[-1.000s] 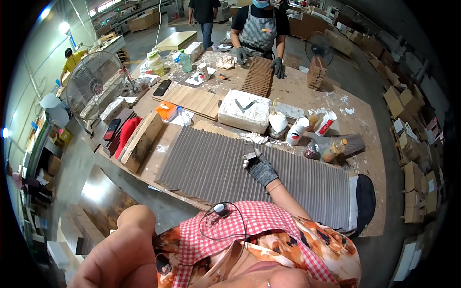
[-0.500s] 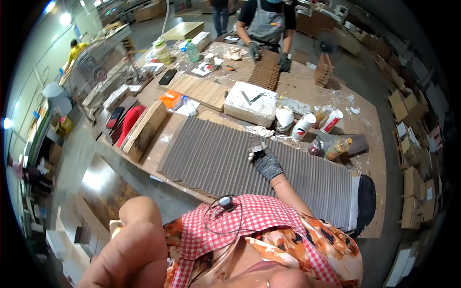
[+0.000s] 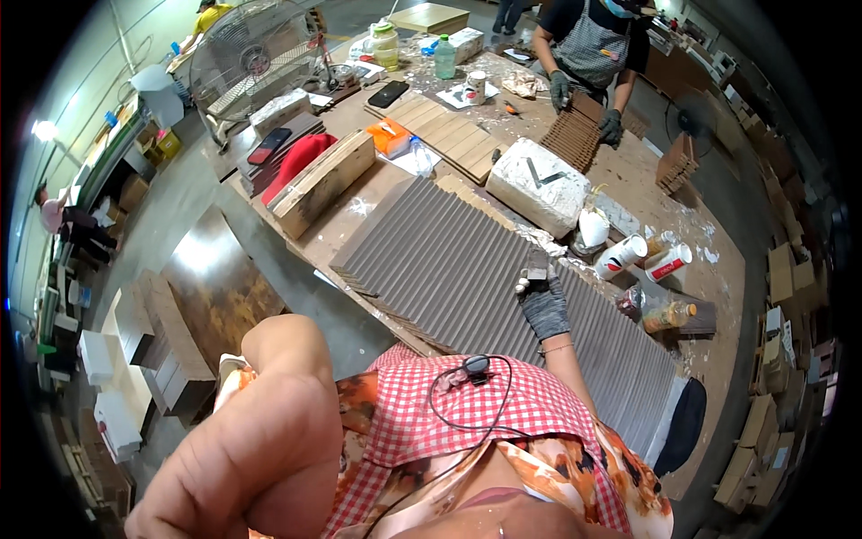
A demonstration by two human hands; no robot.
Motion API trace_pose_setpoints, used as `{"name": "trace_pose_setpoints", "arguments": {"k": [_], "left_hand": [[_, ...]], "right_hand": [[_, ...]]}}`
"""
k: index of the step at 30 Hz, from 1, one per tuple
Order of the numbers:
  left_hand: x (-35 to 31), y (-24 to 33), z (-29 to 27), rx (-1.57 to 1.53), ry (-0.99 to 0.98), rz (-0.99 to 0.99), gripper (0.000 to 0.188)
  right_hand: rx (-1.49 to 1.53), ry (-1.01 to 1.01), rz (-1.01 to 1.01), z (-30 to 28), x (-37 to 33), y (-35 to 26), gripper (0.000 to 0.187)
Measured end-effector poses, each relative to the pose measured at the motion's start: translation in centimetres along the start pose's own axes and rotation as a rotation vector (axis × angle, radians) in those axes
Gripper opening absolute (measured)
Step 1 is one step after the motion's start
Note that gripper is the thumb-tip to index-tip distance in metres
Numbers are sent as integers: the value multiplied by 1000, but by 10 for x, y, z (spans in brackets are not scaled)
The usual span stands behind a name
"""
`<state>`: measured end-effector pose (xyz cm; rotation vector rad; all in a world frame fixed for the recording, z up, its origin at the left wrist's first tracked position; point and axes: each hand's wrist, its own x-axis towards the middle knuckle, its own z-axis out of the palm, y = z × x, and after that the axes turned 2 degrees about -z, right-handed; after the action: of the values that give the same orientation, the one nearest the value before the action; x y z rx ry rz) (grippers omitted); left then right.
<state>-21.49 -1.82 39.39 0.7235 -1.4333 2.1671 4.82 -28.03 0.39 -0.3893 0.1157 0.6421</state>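
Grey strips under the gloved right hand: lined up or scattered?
Lined up. The grey strips lie side by side in one long row on the table, their seams roughly parallel.

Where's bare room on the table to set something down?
Bare tabletop lies between the wooden beam and grey strips, and between the white block, notched brown slats and upright brown stack. Crowded: canisters and orange-capped bottle beyond the grey strips.

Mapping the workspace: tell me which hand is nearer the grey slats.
Right: the gloved right hand is over the grey slats. The left hand is out of view; the bent left arm shows at lower left, off them.
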Motion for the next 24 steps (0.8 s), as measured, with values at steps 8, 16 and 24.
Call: {"name": "trace_pose_setpoints", "arguments": {"k": [8,16,24], "left_hand": [[-10,-3,15,-161,141,-60,22],[-34,-20,-5,-67,84,-148,18],[-189,-100,-223,991,-61,-515,16]], "right_hand": [[-8,-32,0,-4,3,1,44],[1,8,-30,-5,-1,-2,46],[-12,19,-68,-4,-2,3,45]]}}
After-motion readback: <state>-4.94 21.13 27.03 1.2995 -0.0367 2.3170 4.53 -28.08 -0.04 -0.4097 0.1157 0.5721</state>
